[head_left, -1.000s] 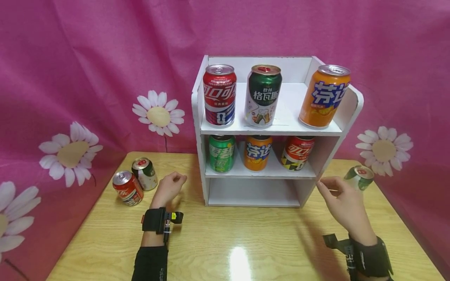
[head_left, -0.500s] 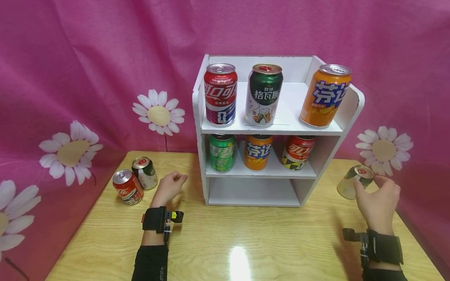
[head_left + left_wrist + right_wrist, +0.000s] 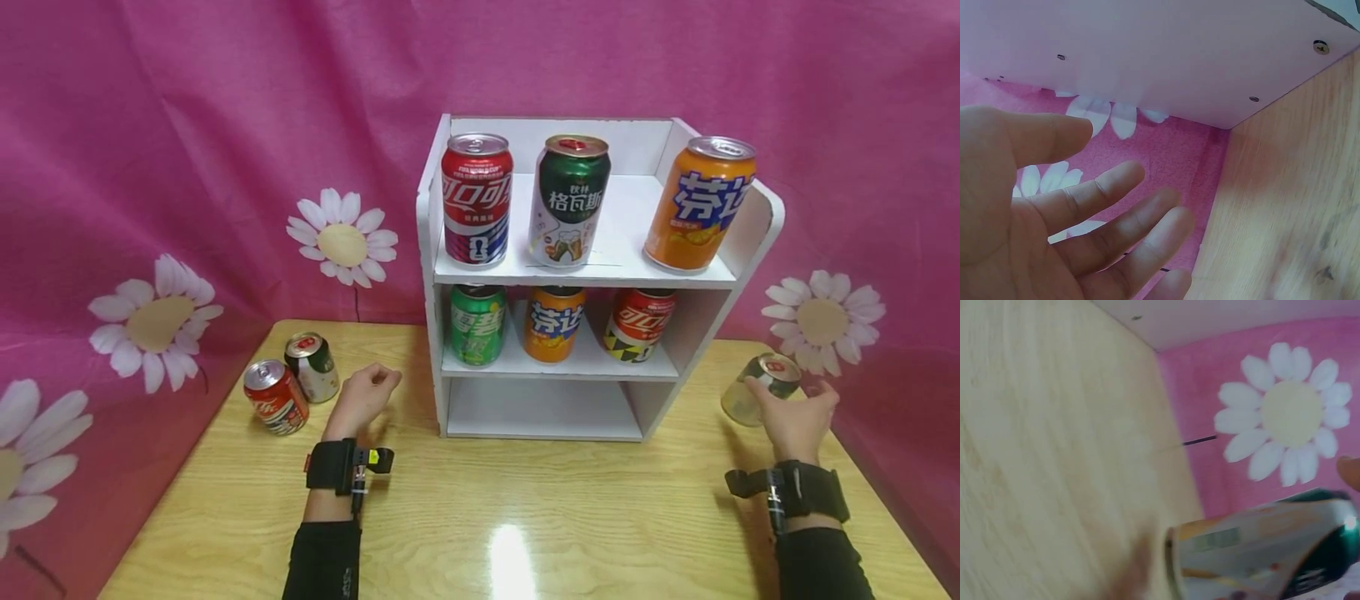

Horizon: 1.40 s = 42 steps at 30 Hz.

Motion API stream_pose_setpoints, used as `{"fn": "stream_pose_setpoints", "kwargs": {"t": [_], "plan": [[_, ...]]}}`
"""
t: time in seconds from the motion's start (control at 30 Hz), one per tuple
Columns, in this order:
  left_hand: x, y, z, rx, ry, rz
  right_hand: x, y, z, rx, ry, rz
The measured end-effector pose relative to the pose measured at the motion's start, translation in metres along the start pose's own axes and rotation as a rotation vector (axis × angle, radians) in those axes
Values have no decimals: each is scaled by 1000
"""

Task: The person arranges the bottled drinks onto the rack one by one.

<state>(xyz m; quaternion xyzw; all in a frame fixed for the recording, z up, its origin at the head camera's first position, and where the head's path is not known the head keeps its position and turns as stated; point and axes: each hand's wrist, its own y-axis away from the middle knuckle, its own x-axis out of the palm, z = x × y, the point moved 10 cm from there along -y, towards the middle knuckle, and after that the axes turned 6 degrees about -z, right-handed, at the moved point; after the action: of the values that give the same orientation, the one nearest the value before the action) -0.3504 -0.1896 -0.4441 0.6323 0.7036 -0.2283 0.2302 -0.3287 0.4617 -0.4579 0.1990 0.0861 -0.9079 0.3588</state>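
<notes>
My right hand [image 3: 797, 423] is at a green-and-white drink can [image 3: 738, 400] standing on the table, right of the shelf. Its thumb overlaps the can's near side, and the fingers spread past its right side with a gap. In the right wrist view, a fingertip [image 3: 1350, 472] shows apart from the can [image 3: 1260, 550]; most of the hand is out of frame. My left hand [image 3: 365, 398] holds nothing, left of the shelf. Its relaxed fingers [image 3: 1104, 244] face the shelf's side panel [image 3: 1147, 62] in the left wrist view.
A white shelf unit [image 3: 487, 374] bears three cans on top and three on the middle level. A red cola can [image 3: 276, 398] and another green-and-white can [image 3: 313, 367] stand close together at the table's left. Pink flowered cloth [image 3: 225, 83] hangs behind.
My right hand has moved right from beside the shelf, then slightly down and left around the right-hand can, its fingers spreading. My left hand keeps its place.
</notes>
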Motion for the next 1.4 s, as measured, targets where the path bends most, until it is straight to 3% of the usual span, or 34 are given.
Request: {"fn": "stream_pose_setpoints", "kwargs": {"t": [0.33,1.03,1.4], "plan": [[-1,1,-4,5,6,-9,22,-8,-19,61,-63,83],[-1,0,2,2,13,5,30,-31,-24,92,-68,50],[1,0,1,4,5,10,24,-14,-19,13,14,51]]}}
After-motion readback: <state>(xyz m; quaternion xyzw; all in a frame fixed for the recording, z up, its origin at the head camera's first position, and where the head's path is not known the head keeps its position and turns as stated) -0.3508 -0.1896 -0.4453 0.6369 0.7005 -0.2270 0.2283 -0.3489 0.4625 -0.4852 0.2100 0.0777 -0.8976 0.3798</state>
